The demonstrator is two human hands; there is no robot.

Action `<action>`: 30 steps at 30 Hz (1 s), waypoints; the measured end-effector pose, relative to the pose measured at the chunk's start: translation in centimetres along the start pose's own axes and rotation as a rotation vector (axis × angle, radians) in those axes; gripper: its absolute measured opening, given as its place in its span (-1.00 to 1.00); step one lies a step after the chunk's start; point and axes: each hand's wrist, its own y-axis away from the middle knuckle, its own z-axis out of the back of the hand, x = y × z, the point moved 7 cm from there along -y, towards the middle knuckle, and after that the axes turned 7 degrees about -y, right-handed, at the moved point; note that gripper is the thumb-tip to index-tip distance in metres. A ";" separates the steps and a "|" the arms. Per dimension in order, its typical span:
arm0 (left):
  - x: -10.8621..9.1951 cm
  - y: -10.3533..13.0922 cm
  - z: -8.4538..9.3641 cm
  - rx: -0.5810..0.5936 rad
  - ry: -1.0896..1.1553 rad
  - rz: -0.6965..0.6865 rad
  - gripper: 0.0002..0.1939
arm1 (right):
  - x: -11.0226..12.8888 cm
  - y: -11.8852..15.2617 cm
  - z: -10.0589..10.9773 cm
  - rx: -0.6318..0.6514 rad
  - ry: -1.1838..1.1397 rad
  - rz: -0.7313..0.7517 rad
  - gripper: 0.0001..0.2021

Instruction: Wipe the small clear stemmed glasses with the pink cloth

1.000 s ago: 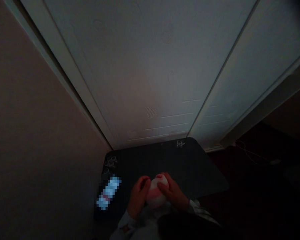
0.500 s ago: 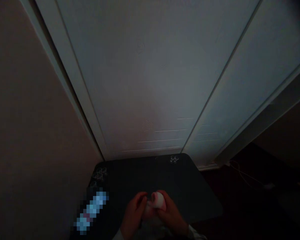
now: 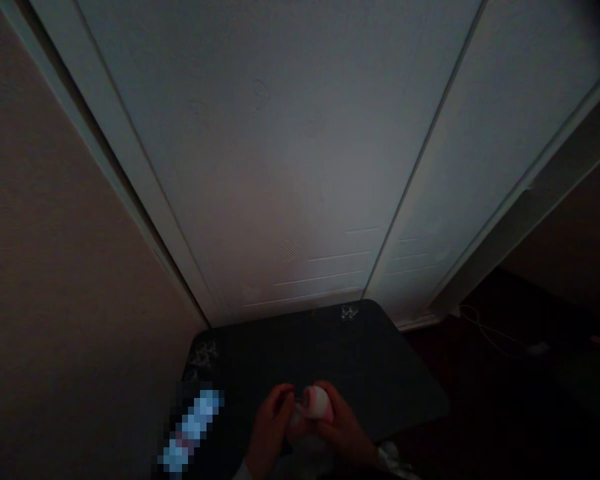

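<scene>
My right hand [image 3: 343,427] is closed around a small white and pink roll-like object [image 3: 319,403], its round end facing left. Just left of it, my left hand [image 3: 274,423] has its thumb and fingers pinched together, and what they hold is too dark to make out. Something pale and pinkish [image 3: 300,427] shows dimly below and between the hands. Both hands are over the near part of a dark table [image 3: 280,353].
A blurred bright blue patch [image 3: 193,430] lies at the table's left. Small clear looped items rest at the back left [image 3: 204,353] and back right [image 3: 349,313]. White panels [image 3: 290,167] stand behind; a white cable [image 3: 485,330] is on the floor, right.
The view has tilted and shifted slightly, so the panels and table appear rotated. Both hands keep nearly the same pose, with the roll-like object still in my right hand.
</scene>
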 end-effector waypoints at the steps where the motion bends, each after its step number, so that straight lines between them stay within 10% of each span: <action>1: 0.1 -0.1 -0.1 0.003 -0.015 0.007 -0.69 | 0.0 0.0 0.0 -0.005 0.004 0.001 -0.59; 14: -1.3 0.3 -0.9 0.092 -0.161 0.009 -0.62 | -1.5 -0.5 0.5 0.024 0.236 0.104 -0.48; 30: -2.3 1.1 -1.2 0.188 0.258 0.002 -0.58 | 2.5 -0.7 -0.5 0.106 0.063 0.082 -0.65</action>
